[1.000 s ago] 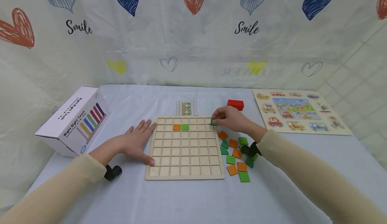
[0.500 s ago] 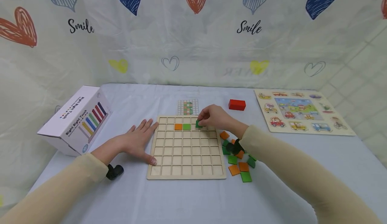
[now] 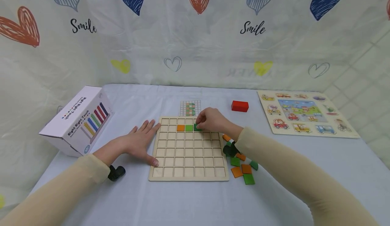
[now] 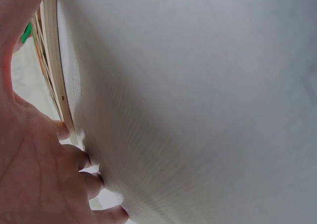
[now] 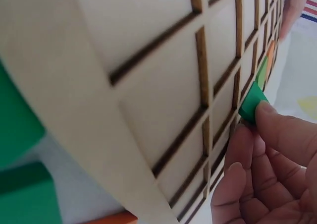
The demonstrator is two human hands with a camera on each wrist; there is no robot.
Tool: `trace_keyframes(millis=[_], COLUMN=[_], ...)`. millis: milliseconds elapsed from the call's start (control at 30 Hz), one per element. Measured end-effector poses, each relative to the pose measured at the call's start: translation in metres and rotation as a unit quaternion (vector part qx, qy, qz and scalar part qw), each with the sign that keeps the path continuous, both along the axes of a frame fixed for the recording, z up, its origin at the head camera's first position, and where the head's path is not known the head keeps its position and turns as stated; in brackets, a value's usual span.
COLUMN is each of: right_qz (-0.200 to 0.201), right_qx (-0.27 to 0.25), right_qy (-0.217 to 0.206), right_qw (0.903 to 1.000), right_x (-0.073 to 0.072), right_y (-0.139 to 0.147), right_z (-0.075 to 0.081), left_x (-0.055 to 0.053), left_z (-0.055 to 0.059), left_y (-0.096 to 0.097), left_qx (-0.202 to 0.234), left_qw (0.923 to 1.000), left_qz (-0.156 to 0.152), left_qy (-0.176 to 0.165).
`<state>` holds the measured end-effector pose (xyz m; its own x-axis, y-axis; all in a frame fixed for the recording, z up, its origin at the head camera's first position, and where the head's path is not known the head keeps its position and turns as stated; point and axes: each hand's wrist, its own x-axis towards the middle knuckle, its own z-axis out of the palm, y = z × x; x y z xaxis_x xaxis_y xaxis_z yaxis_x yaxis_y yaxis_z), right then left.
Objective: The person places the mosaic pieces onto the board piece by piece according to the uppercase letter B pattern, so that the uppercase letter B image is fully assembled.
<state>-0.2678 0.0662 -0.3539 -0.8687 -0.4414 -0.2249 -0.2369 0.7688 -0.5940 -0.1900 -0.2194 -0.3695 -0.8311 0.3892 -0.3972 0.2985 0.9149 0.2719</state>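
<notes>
A wooden grid board lies flat on the white cloth. In its second row sit an orange square tile and a light green square tile, side by side. My right hand pinches a dark green tile between thumb and fingers, tilted at the cell right of the light green one. Part of that tile is hidden by the fingers. My left hand lies spread at the board's left side, its thumb and fingertips at the edge.
Loose orange and green tiles lie right of the board, partly under the right wrist. Behind the board is a printed pattern card. A red block, a vehicle puzzle board and a white box stand around.
My right hand has carried the dark green tile leftward from the board's right edge to the cell beside the light green tile. The left hand keeps its place at the board.
</notes>
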Motion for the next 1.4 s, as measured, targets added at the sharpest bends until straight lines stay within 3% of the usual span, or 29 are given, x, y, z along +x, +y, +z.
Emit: trace_keyframes(millis=[833,1133,1400], right_qz=[-0.015,0.014,0.015], right_qx=[0.019,0.010,0.004], right_qy=[0.027,-0.013,0.007], right_qw=[0.9993,0.9998,0.9999], right_x=[0.005,0.003,0.004], right_y=[0.002,0.013,0.028], right_z=[-0.007,-0.002,0.006], left_x=[0.000,0.001,0.002], left_z=[0.000,0.001,0.000], left_y=[0.002,0.003,0.003], left_qx=[0.003,0.000,0.000], left_qw=[1.0000,1.0000,1.0000], left_qz=[0.000,0.004,0.005], left_qy=[0.003,0.003,0.006])
